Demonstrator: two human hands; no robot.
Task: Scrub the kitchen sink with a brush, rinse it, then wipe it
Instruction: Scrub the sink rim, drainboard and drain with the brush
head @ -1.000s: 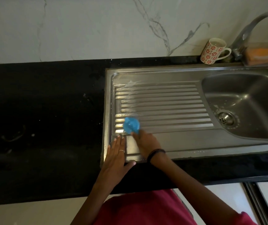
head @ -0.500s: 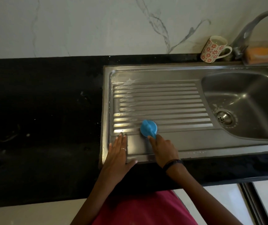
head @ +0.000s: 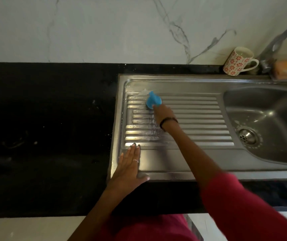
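Note:
A stainless steel sink (head: 200,84) with a ridged drainboard on its left and a bowl with a drain (head: 247,136) on its right is set into a black counter. My right hand (head: 163,113) grips a blue brush (head: 154,100) and holds it against the far left corner of the drainboard, where some white foam lies. My left hand (head: 129,164) rests flat with straight fingers on the drainboard's near left corner. Wet streaks run across the left ridges.
A patterned mug (head: 238,62) stands behind the sink next to the tap (head: 278,42). An orange sponge (head: 286,66) lies in a holder at the far right. The black counter (head: 43,136) stretches to the left, a marble wall behind it.
My right hand has carried the brush from the near edge of the drainboard up to its far left corner. My left hand has stayed in place.

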